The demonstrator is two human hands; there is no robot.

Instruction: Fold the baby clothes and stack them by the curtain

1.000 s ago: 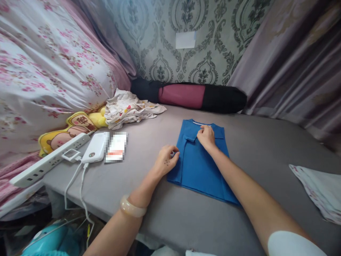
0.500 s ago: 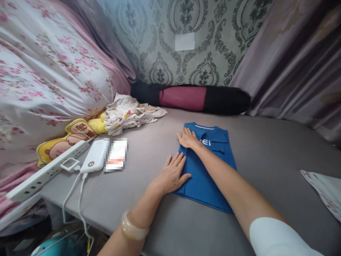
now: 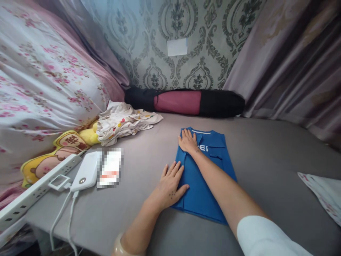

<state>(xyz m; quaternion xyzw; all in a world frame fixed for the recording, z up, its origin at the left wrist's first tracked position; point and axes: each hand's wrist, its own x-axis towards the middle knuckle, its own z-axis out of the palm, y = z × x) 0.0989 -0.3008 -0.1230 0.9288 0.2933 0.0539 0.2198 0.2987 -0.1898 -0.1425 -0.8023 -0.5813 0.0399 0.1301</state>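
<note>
A blue shirt (image 3: pixel 202 177) lies on the grey surface, its sides folded in to a narrow rectangle and its collar at the far end. White letters show in part on its chest. My left hand (image 3: pixel 170 185) lies flat with fingers spread along the shirt's near left edge, thumb resting on the cloth. Farther up, my right hand (image 3: pixel 188 140) is laid flat on the upper left corner beside the collar. My right forearm crosses the shirt and hides part of the letters and of the right half.
At left are a white power bank (image 3: pixel 86 170) with cables, a blurred card (image 3: pixel 110 168), a power strip (image 3: pixel 39 190) and a pig-shaped cushion (image 3: pixel 50 160). A crumpled white cloth (image 3: pixel 122 121) and a long black-and-maroon bag (image 3: pixel 178 102) lie behind. Floral fabric (image 3: pixel 325 192) is at right.
The whole view has shifted, with things now a little lower and to the left. My right hand has drawn its fingers closer together on the shirt's upper left corner. The left hand stays at the edge.
</note>
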